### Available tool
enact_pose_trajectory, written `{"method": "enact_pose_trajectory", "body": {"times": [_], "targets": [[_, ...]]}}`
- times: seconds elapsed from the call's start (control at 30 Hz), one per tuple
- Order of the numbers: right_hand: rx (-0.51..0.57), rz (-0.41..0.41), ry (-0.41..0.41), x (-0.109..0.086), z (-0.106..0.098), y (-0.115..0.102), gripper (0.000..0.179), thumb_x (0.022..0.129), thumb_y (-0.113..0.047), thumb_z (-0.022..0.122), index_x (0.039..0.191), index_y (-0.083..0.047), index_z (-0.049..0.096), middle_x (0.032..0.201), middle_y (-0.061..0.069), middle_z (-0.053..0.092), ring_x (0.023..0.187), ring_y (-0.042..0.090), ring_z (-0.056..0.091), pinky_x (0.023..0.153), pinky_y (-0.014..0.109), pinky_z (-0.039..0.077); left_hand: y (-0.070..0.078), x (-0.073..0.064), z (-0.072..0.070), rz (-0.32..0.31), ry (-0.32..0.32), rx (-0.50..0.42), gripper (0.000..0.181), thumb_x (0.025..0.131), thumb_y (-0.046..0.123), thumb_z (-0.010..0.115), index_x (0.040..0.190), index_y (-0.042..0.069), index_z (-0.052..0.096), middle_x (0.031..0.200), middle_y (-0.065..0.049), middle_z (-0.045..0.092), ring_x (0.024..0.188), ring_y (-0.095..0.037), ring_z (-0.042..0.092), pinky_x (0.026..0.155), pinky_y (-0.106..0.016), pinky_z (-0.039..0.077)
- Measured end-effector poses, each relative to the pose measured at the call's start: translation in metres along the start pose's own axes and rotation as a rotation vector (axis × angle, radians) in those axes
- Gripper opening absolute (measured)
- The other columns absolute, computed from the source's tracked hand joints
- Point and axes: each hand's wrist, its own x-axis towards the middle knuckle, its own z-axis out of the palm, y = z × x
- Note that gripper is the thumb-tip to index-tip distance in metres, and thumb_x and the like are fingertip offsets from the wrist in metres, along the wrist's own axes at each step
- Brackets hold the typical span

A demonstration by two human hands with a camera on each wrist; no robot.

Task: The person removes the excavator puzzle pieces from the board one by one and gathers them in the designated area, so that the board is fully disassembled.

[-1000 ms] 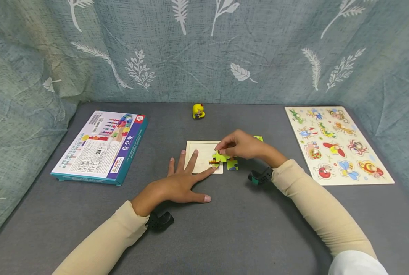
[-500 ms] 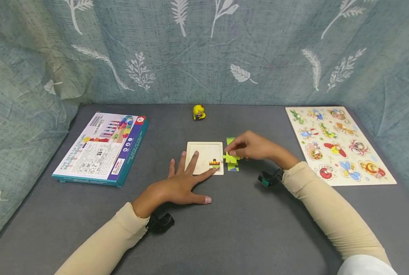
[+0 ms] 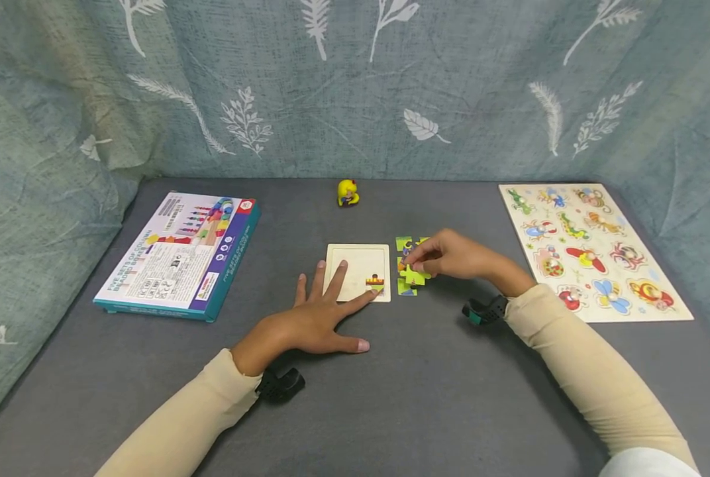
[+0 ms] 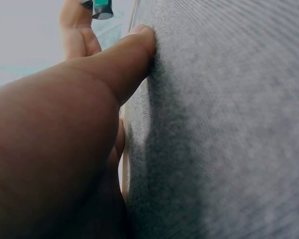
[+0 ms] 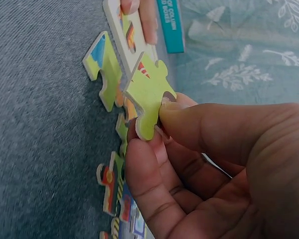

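Observation:
My right hand [image 3: 459, 255] pinches a yellow-green jigsaw puzzle piece [image 5: 148, 89] between thumb and fingers, a small red-and-white striped shape printed on it. The piece is held above several loose puzzle pieces [image 3: 404, 244], which lie just right of a square wooden puzzle tray [image 3: 349, 254]. In that tray's near right corner lies one piece [image 3: 375, 281]. My left hand [image 3: 307, 331] has its fingers spread, the fingertips resting on the tray's near left part and that corner piece. Its thumb [image 4: 132, 55] touches the grey table.
A boxed toy set [image 3: 179, 255] lies at the left. A small yellow toy [image 3: 348, 193] stands at the back middle. At the right is a wooden board with insect pictures [image 3: 593, 252]. A leaf-patterned curtain [image 3: 325, 99] hangs behind the table.
My right hand has moved right, carrying the puzzle piece from over the tray's right edge to over the loose pieces. My left hand has kept its place.

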Motion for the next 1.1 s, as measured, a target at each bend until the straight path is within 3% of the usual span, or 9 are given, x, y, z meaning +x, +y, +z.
{"method": "enact_pose_trajectory", "body": {"times": [0.4, 0.73, 1.1], "targets": [[0.008, 0.033, 0.019, -0.017, -0.009, 0.008, 0.019, 0.095, -0.001, 0.061, 0.111, 0.006, 0.070, 0.106, 0.014, 0.069, 0.086, 0.021, 0.064, 0.074, 0.037, 0.053, -0.002, 0.000, 0.001, 0.000, 0.004, 0.011, 0.085, 0.085, 0.070, 0.056, 0.155, 0.040, 0.018, 0.157, -0.010, -0.027, 0.135, -0.039, -0.035, 0.102, -0.065, -0.018], [-0.008, 0.044, 0.009, -0.022, -0.010, 0.011, 0.020, 0.095, -0.003, 0.061, 0.112, 0.003, 0.071, 0.098, 0.010, 0.070, 0.072, 0.016, 0.055, 0.066, 0.032, 0.047, -0.002, -0.001, 0.000, -0.006, -0.010, 0.002, 0.085, 0.085, 0.069, 0.056, 0.155, 0.040, 0.017, 0.156, -0.010, -0.029, 0.134, -0.039, -0.036, 0.102, -0.065, -0.019], [-0.015, 0.038, 0.007, -0.022, -0.007, 0.013, 0.018, 0.094, -0.002, 0.062, 0.108, 0.003, 0.072, 0.096, 0.010, 0.071, 0.073, 0.016, 0.057, 0.067, 0.032, 0.049, -0.004, 0.001, 0.002, -0.006, -0.004, 0.010, 0.085, 0.085, 0.071, 0.055, 0.155, 0.042, 0.016, 0.157, -0.009, -0.029, 0.134, -0.038, -0.037, 0.102, -0.064, -0.019]]}}
